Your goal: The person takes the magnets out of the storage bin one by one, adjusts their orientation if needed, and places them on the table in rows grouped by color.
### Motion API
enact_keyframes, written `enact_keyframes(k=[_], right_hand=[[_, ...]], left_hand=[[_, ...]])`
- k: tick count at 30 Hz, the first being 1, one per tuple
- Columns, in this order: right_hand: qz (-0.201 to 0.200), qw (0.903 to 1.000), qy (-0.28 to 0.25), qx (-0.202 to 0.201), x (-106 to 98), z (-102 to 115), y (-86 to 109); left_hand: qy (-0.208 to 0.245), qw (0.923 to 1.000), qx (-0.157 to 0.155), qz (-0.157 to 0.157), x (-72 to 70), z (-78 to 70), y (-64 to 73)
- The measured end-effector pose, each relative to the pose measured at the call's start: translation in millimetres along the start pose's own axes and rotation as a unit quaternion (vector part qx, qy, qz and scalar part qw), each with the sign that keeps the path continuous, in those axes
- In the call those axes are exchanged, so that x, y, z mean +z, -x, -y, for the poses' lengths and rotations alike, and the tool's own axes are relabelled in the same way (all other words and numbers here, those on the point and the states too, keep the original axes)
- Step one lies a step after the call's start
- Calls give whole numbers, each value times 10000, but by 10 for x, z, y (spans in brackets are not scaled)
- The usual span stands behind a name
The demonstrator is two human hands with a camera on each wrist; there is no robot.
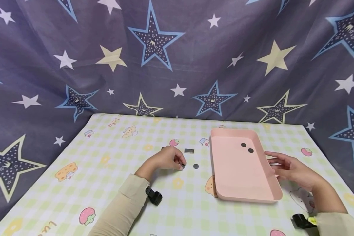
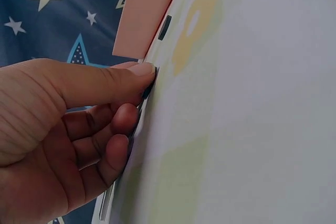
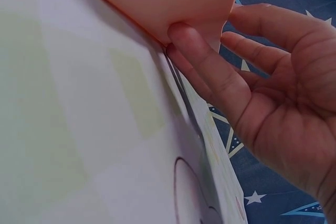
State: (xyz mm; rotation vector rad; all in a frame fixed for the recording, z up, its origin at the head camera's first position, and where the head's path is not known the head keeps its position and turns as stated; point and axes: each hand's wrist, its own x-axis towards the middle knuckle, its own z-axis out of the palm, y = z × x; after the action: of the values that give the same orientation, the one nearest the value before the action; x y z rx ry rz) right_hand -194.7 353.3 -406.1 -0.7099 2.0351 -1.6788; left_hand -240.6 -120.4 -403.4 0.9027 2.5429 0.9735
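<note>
The tabletop (image 1: 162, 216) is covered with a cloth (image 1: 112, 177) of white and pale green checks. On it lies a shallow pink tray (image 1: 242, 177), which is the largest thing there. To the left of the tray, near its side, lies flat a dark round disc (image 1: 196, 166). Also to the left of the tray, beyond this disc, lies a small dark rectangular piece (image 1: 189, 151). Farther left from the tray, one more dark piece (image 1: 163, 148) is mostly hidden. A printed strawberry (image 1: 306, 151) decorates the cloth to the tray's right.

Dark star-printed cloth (image 1: 188, 62) hangs behind a checked tablecloth (image 1: 177, 209).
</note>
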Motion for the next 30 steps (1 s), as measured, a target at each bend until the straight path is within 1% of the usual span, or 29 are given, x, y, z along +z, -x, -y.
enact_keyframes(k=[8,12,15,20,26,30], right_hand=[[51,9999,-57,-74,-11,-5,2],[59,9999,-83,-58,-10,-3,2],[73,9999,-114,-57,-11,-4,3],[70,9999,-123,-63,-12,-5,7],[57,9999,-105,-60,-11,-5,8],[74,9999,-130,-35,-12,-7,6]], left_hand=[[74,9999,8,-143,-4,-27,-12],[99,9995,-42,-281,-12,-31,-13],[170,9990,-18,-410,-24,-37,-12],[390,9975,123,-577,-39,-57,-12],[398,9963,319,-693,-34,-99,-16],[492,9958,298,-708,-13,-139,-26]])
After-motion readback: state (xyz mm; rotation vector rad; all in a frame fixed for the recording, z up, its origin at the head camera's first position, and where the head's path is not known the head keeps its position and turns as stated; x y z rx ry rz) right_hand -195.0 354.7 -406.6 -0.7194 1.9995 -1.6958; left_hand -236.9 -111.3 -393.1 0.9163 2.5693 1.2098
